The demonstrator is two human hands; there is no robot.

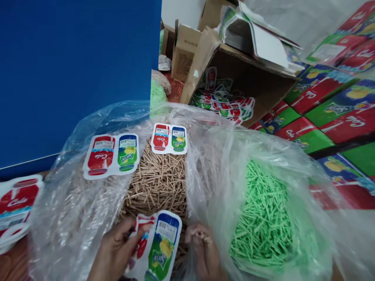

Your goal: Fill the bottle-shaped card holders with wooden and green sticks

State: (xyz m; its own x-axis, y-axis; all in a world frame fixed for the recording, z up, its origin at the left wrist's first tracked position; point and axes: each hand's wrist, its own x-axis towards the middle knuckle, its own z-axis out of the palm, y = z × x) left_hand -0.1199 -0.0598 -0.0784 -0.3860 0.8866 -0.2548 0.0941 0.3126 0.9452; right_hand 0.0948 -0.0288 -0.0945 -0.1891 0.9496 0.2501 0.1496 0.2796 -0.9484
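My left hand grips a double packet, its red Cola half under the thumb and its blue-green Sprite half facing up. Beside it, at the edge of a clear plastic bag, my right hand is closed with the fingers curled inward. Whatever it pinches is too small to make out. Both hands are over a heap of thin brown sticks in the bag. Two more Cola and Sprite packets, one on the plastic and one on the sticks, lie beyond.
Bright green sticks fill another clear bag at right. Behind, an open carton holds many printed packets. Printed Cola and Sprite boxes are stacked at right. A blue panel stands at left, with a Cola packet below it.
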